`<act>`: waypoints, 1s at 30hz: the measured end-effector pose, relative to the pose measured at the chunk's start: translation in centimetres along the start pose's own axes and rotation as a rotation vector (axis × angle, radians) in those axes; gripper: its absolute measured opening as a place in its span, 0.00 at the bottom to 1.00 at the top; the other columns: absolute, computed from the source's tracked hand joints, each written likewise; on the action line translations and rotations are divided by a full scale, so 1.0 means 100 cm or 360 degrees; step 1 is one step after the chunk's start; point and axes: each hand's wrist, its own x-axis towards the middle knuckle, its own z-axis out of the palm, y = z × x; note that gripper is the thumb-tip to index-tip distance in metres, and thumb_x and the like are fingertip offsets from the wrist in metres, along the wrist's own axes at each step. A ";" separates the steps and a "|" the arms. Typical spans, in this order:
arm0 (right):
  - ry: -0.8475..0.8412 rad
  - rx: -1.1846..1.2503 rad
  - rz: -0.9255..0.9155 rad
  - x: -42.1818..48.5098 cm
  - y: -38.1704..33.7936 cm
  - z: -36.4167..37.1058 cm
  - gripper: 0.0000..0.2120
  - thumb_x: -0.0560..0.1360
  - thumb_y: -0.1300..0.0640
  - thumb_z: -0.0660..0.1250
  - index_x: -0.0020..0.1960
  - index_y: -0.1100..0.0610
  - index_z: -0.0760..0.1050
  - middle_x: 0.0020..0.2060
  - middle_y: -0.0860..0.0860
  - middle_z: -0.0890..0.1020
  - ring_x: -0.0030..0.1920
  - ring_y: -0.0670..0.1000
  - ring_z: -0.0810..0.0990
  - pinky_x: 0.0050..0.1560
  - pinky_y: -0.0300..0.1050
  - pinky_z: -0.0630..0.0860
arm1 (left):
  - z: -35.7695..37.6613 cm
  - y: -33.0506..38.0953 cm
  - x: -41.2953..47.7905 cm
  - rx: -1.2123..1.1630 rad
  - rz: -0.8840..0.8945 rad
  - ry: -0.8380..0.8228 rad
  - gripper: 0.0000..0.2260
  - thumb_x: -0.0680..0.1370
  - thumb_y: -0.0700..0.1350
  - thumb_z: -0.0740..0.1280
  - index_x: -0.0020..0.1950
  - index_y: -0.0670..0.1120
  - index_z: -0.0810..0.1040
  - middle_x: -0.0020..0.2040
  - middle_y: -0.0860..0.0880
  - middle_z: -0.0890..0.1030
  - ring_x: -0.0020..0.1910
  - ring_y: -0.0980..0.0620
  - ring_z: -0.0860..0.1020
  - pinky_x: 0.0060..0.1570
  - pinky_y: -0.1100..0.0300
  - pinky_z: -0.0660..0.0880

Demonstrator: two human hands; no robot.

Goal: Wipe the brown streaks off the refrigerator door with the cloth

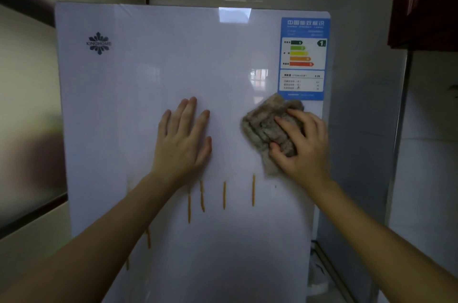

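The right hand (303, 144) is pressing the bunched grey cloth (269, 126) against the white refrigerator door (148, 74), fingers curled round it; the left hand (184, 139) is bracing flat, fingers straight. The brown streaks (224, 194) are sitting below: firm downward strokes should lift them.

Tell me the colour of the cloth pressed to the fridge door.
Mottled grey-brown; the cloth shows best in the head view.

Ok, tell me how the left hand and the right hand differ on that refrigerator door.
The left hand lies flat and bare on the refrigerator door, fingers straight; the right hand grips a grey-brown cloth against it, fingers curled. The left hand is near the door's middle; the right hand is near the right edge, just below the blue label. Both are on the door, above the brown streaks.
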 end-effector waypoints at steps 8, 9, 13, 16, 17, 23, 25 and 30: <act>-0.0531 -0.0035 -0.0666 -0.093 0.008 -0.009 0.25 0.74 0.44 0.72 0.68 0.54 0.79 0.66 0.57 0.79 0.65 0.59 0.74 0.60 0.56 0.73 | 0.013 0.002 -0.002 -0.0013 -0.0011 0.0112 0.25 0.80 0.53 0.60 0.75 0.43 0.70 0.79 0.38 0.64 0.78 0.38 0.64 0.76 0.37 0.61; -0.0551 -0.0061 -0.0687 -0.098 0.014 -0.015 0.26 0.73 0.44 0.73 0.67 0.54 0.79 0.65 0.57 0.79 0.65 0.59 0.74 0.59 0.56 0.74 | 0.014 0.002 -0.002 -0.0016 -0.0011 0.0104 0.25 0.80 0.53 0.60 0.75 0.44 0.69 0.79 0.38 0.64 0.79 0.38 0.63 0.76 0.37 0.60; -0.0457 -0.0148 -0.0538 -0.078 0.037 -0.033 0.25 0.73 0.45 0.72 0.65 0.57 0.81 0.64 0.60 0.80 0.63 0.62 0.74 0.57 0.59 0.77 | 0.018 0.000 -0.003 -0.0029 -0.0018 0.0090 0.26 0.81 0.54 0.59 0.76 0.44 0.67 0.80 0.38 0.62 0.80 0.39 0.60 0.77 0.37 0.58; -0.0238 -0.0147 -0.0172 -0.036 0.042 -0.037 0.24 0.72 0.48 0.71 0.65 0.59 0.81 0.64 0.62 0.79 0.62 0.65 0.74 0.60 0.62 0.74 | 0.020 0.000 -0.004 -0.0037 -0.0016 0.0098 0.26 0.81 0.53 0.60 0.77 0.44 0.67 0.80 0.38 0.61 0.80 0.39 0.59 0.77 0.37 0.57; -0.0171 -0.0141 -0.0073 -0.023 0.039 -0.036 0.24 0.72 0.49 0.72 0.65 0.58 0.80 0.64 0.61 0.78 0.63 0.64 0.73 0.61 0.61 0.73 | 0.021 0.000 -0.004 -0.0035 -0.0015 0.0103 0.26 0.81 0.53 0.60 0.77 0.44 0.67 0.80 0.38 0.61 0.80 0.39 0.59 0.77 0.37 0.57; -0.0200 -0.0066 -0.0099 -0.004 0.002 -0.007 0.26 0.70 0.50 0.76 0.66 0.57 0.80 0.66 0.60 0.78 0.65 0.65 0.74 0.64 0.60 0.71 | 0.021 0.000 -0.005 -0.0059 -0.0026 0.0067 0.27 0.81 0.55 0.58 0.78 0.45 0.64 0.81 0.39 0.59 0.81 0.40 0.57 0.79 0.38 0.54; -0.0328 -0.0036 -0.0341 -0.027 -0.008 0.003 0.27 0.71 0.47 0.76 0.67 0.56 0.79 0.67 0.60 0.78 0.66 0.64 0.73 0.66 0.61 0.72 | 0.022 0.000 -0.005 -0.0057 -0.0021 0.0091 0.27 0.81 0.54 0.58 0.78 0.45 0.64 0.81 0.39 0.59 0.81 0.40 0.58 0.79 0.39 0.54; -0.0614 0.0018 -0.0796 -0.104 -0.004 0.004 0.25 0.74 0.44 0.72 0.68 0.53 0.79 0.67 0.56 0.78 0.67 0.59 0.73 0.62 0.56 0.72 | 0.026 -0.002 -0.006 -0.0033 -0.0001 0.0159 0.26 0.80 0.54 0.59 0.77 0.45 0.65 0.81 0.39 0.61 0.80 0.40 0.59 0.78 0.39 0.55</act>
